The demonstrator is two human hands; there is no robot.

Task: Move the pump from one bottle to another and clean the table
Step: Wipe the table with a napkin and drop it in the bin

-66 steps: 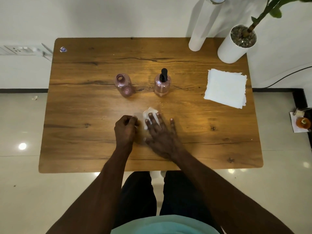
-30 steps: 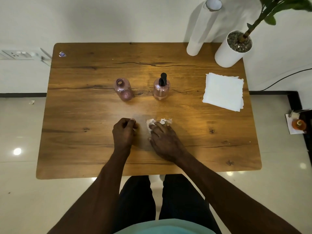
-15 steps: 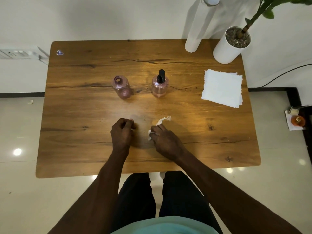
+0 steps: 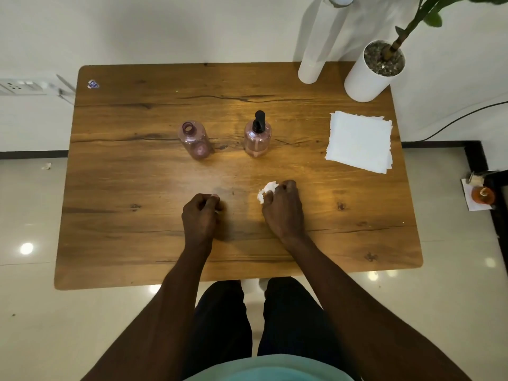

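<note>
Two pink see-through bottles stand mid-table on the wooden table (image 4: 110,215). The left bottle (image 4: 194,140) has an open neck with no pump. The right bottle (image 4: 257,137) carries the black pump (image 4: 259,121). My right hand (image 4: 283,209) is closed around a crumpled white tissue (image 4: 266,190), which pokes out by the thumb, resting on the table in front of the right bottle. My left hand (image 4: 200,215) rests as a fist on the table to its left, with nothing visible in it. A faint damp smear lies between the hands.
A stack of white napkins (image 4: 360,141) lies at the right. A white plant pot (image 4: 371,71) and a tall white cylinder (image 4: 319,42) stand at the back right corner. A small sticker (image 4: 93,84) marks the back left corner.
My right hand went from flat on the spread tissue to bunching it up in a fist, and shifted right. My left fist stayed in place.
</note>
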